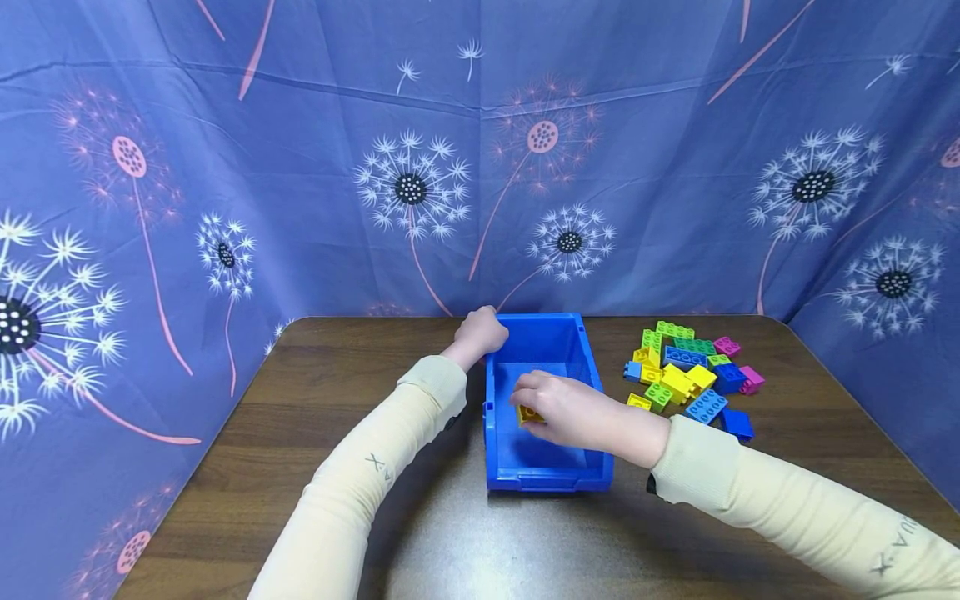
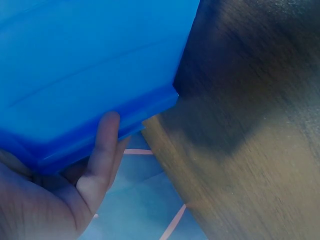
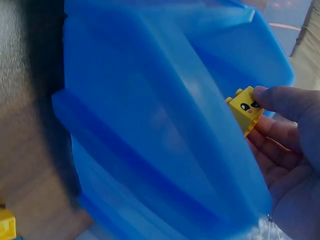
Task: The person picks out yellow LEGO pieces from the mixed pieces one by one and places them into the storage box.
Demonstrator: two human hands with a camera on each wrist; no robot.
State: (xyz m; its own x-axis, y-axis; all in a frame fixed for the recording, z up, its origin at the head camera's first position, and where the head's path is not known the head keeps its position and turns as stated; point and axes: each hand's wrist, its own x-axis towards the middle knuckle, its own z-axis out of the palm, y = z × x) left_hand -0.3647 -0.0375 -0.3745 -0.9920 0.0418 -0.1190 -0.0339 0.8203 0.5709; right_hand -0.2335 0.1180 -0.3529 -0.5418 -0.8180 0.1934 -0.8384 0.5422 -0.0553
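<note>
A blue plastic bin (image 1: 551, 479) stands on the wooden table, its inside floor bare where it shows. My left hand (image 1: 482, 333) grips the bin's rim at the far left corner. In the left wrist view, a finger of the left hand (image 2: 102, 155) lies along the bin's edge (image 2: 150, 107). Over the bin's opening, my right hand (image 1: 558, 408) pinches a yellow toy brick (image 1: 529, 414) between thumb and fingers. The right wrist view shows eyes printed on that yellow brick (image 3: 245, 109), held by the right hand (image 3: 292, 135) just past the bin's side wall (image 3: 150, 115).
Right of the bin lies a loose pile of toy building bricks, among them a light blue brick (image 1: 707, 407), a dark blue brick (image 1: 738, 424), a green brick (image 1: 658, 397) and a pink brick (image 1: 752, 380). A blue dandelion-print curtain (image 1: 480, 167) hangs behind the table (image 1: 337, 400).
</note>
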